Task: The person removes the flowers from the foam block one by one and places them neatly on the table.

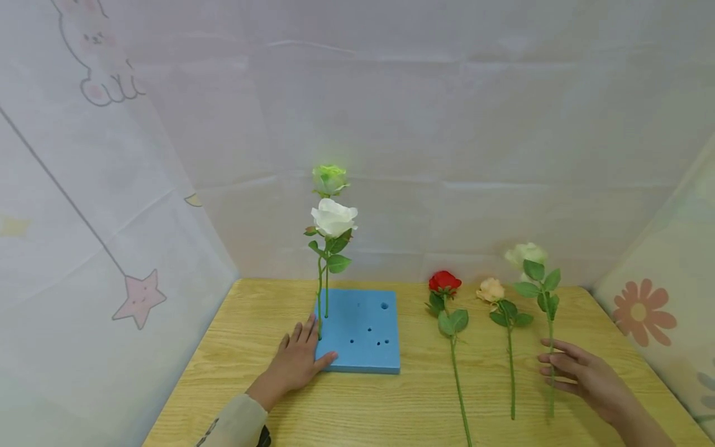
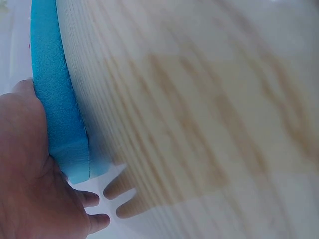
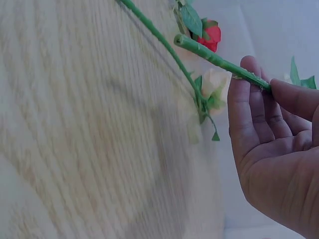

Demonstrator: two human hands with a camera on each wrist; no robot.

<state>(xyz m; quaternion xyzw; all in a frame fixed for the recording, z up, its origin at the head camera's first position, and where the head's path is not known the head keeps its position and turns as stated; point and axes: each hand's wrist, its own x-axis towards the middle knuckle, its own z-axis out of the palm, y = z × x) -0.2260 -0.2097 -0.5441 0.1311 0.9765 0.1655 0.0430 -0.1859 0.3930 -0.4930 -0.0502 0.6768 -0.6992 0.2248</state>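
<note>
My left hand [image 1: 294, 359] rests at the left edge of a blue foam block [image 1: 365, 357], thumb on its front edge, fingers fairly straight along the side. In the left wrist view the hand touches the block's corner. Two roses stand upright in the block's left holes: a white rose [image 1: 333, 218] in front and a green-tinged rose [image 1: 329, 180] behind. On the right, my right hand [image 1: 586, 377] pinches the green stem of a pale white rose [image 1: 527, 254] between thumb and fingers. The right wrist view shows the cut stem end [image 3: 199, 49] above the table.
A red rose [image 1: 445, 282] and a peach rose [image 1: 491, 290] lie on the wooden table [image 1: 424, 397], between the block and my right hand. Several small holes dot the block's top. Printed cloth [image 1: 357, 124] hangs behind the table and along both sides.
</note>
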